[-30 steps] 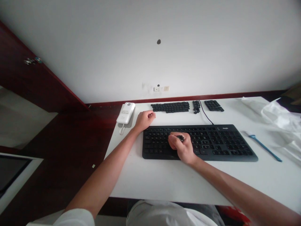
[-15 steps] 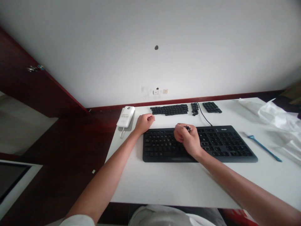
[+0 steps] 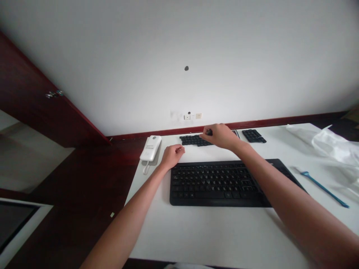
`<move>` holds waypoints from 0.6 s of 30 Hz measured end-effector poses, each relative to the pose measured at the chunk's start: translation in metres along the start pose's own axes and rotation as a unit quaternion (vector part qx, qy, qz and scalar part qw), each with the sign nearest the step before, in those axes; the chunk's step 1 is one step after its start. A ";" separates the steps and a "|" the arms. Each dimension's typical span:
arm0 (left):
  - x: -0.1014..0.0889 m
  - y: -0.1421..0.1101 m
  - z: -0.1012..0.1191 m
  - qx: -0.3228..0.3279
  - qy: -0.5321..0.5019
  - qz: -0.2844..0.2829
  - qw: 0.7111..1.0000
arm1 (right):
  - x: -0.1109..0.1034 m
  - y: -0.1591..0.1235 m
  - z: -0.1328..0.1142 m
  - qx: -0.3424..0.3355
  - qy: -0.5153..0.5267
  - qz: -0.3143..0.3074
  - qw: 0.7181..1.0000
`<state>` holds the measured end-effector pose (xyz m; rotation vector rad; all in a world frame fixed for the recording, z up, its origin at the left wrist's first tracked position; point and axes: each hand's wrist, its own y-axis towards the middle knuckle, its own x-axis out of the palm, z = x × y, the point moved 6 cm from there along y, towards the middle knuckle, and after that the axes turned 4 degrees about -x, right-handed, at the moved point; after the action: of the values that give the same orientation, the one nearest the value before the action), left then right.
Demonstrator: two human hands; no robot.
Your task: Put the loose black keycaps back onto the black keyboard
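A black keyboard [image 3: 221,183] lies on the white desk [image 3: 213,231] in front of me. Behind it, several loose black keycaps [image 3: 192,140] are laid out in rows near the wall. My right hand [image 3: 221,136] reaches over those rows, its fingers pinched on a small black keycap [image 3: 209,132]. My left hand [image 3: 172,155] rests curled in a loose fist on the desk at the keyboard's far left corner, with nothing visible in it.
A white power bank [image 3: 150,148] lies at the desk's far left. Another block of keycaps [image 3: 254,135] sits at the back right. A blue brush tool [image 3: 322,188] and white plastic wrapping [image 3: 333,147] lie to the right. Dark red floor lies left of the desk.
My right hand lifted off the keyboard with the keycap and moved back over the rows of loose keycaps. The left hand stayed put. The camera view tilted slightly.
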<state>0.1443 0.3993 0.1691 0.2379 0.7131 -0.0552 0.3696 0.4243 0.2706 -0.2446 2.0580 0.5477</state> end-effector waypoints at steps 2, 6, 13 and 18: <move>0.001 0.000 0.000 -0.001 -0.001 -0.003 1.000 | 0.026 0.002 0.017 0.025 -0.076 -0.055 0.995; 0.001 0.000 -0.001 -0.004 -0.004 -0.008 1.000 | 0.052 -0.003 0.028 0.025 -0.103 -0.111 0.988; 0.002 0.000 -0.002 -0.002 -0.005 -0.015 1.000 | 0.058 -0.003 0.021 0.033 -0.133 -0.144 0.980; 0.002 -0.001 -0.001 0.001 -0.009 -0.015 1.000 | 0.055 -0.006 0.012 0.022 -0.135 -0.161 0.977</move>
<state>0.1451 0.3988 0.1665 0.2281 0.6978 -0.0858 0.3521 0.4276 0.2165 -0.4436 1.7200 0.3161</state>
